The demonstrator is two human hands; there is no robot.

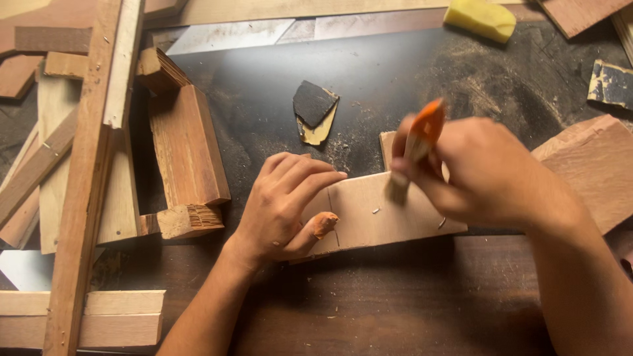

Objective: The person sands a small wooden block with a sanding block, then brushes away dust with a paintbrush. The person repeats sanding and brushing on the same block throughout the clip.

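While the left hand (pixel 280 207) presses flat on the pale rectangular wood board (pixel 379 214) near the worktop's (pixel 395 72) front edge, its grip open, the right hand (pixel 484 171) has its grip clamped on an orange-handled brush (pixel 415 155), bristles touching the board. Yellow sponge (pixel 480 18) at back edge; stacked wood offcuts (pixel 188 148) left.

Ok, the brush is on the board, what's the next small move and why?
Probably sweep the brush in the right hand across the wooden board toward its far edge: small chips lie on its face, and the left hand pins its left end.
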